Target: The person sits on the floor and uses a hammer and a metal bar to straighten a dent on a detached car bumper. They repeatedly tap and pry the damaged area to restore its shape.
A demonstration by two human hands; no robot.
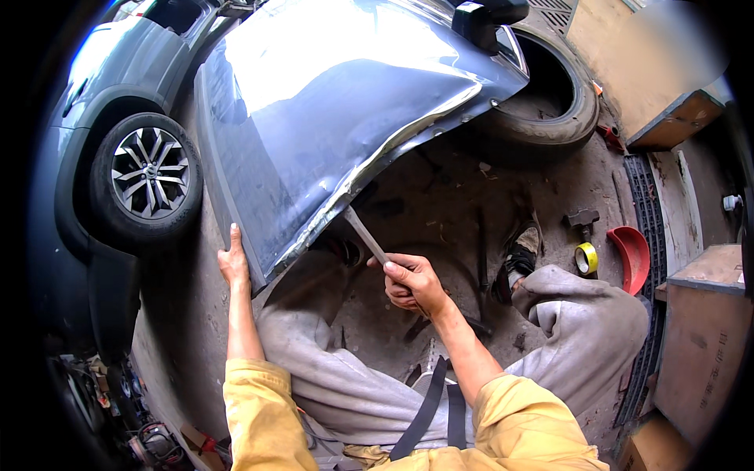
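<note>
A dented grey-blue car panel (pixel 314 133), probably a door with a dark mirror (pixel 479 23) at its top right, lies tilted before me. Its lower right edge is creased and bent. My left hand (pixel 236 263) grips the panel's left edge near the bottom corner, thumb pointing up. My right hand (pixel 411 281) is closed around a flat metal bar (pixel 363 231), whose far end reaches the creased edge; whether it is hooked beneath is hidden. My legs in grey trousers (pixel 589 314) are spread on the dirty floor beneath.
A parked car's wheel (pixel 149 173) stands left. A loose tyre (pixel 565 118) is under the panel's upper right. A hammer head (pixel 581 220), yellow tape roll (pixel 586 258) and red curved piece (pixel 628 259) lie right, beside black ribbed strips (pixel 649 204) and wooden boxes (pixel 699 345).
</note>
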